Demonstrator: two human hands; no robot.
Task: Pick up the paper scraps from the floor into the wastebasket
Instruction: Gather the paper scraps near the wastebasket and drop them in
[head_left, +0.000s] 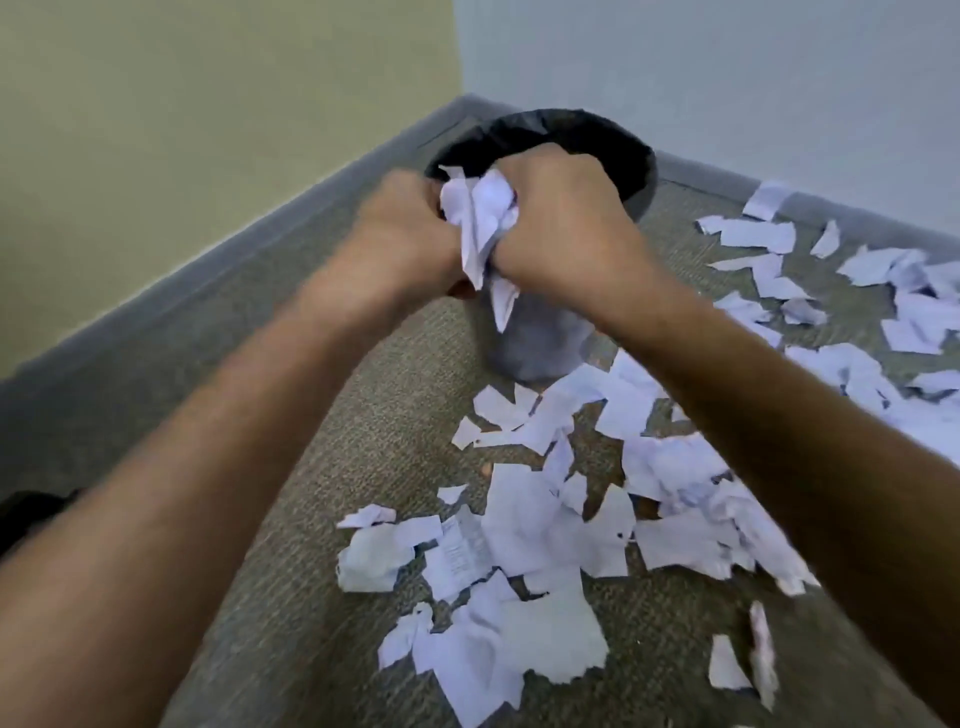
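Observation:
A bunch of white paper scraps is squeezed between my two hands, just above the near rim of the wastebasket. My left hand grips it from the left and my right hand grips it from the right, fingers curled round the paper. One strip hangs down below the hands. The wastebasket is round, lined with a black bag, and stands in the corner of the room. Several more torn white scraps lie scattered on the grey-green carpet, in front of and to the right of the basket.
Two walls meet behind the basket, with a grey skirting board along the left wall. Scraps spread along the right wall too. A dark object shows at the left edge.

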